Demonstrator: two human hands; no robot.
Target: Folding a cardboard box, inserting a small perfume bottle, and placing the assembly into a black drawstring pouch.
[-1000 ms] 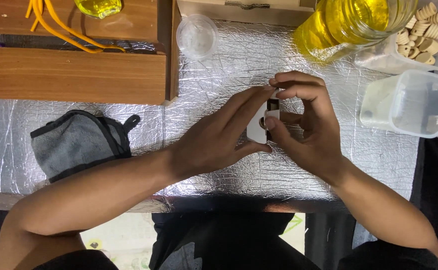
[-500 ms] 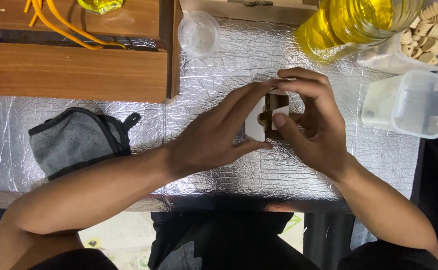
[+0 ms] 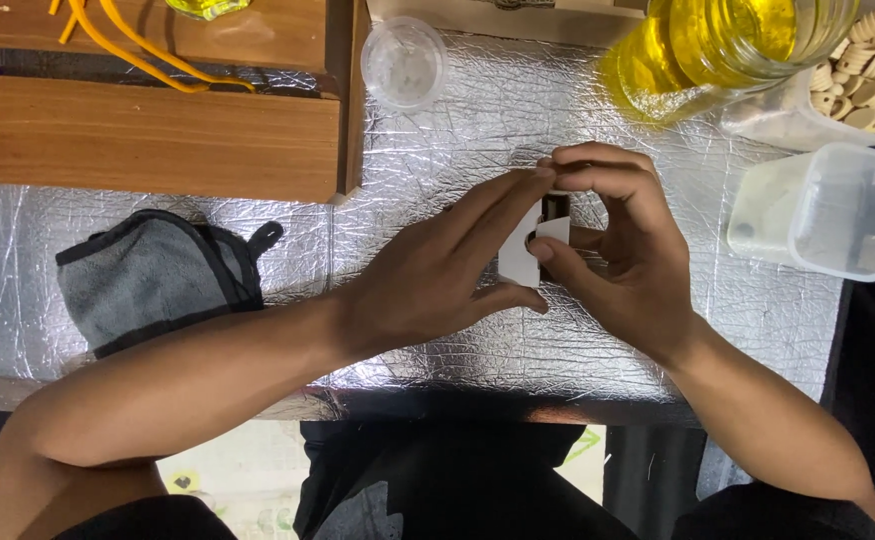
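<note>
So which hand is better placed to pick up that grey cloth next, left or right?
Probably the left hand. Its forearm runs right beside the grey cloth, which lies on that side of the foil-covered table. The right hand is farther off, across the small white part both hands pinch.

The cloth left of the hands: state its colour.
Grey with black edging, the cloth shows best in the head view.

The tabletop (image 3: 438, 130) is wrapped in crinkled silver foil that catches soft glints from overhead light. At its far left corner stands a wooden shelf unit (image 3: 148, 135) with plain brown boards. Past the near edge the floor (image 3: 248, 475) shows pale and patterned, and darkness fills the far right side
</note>
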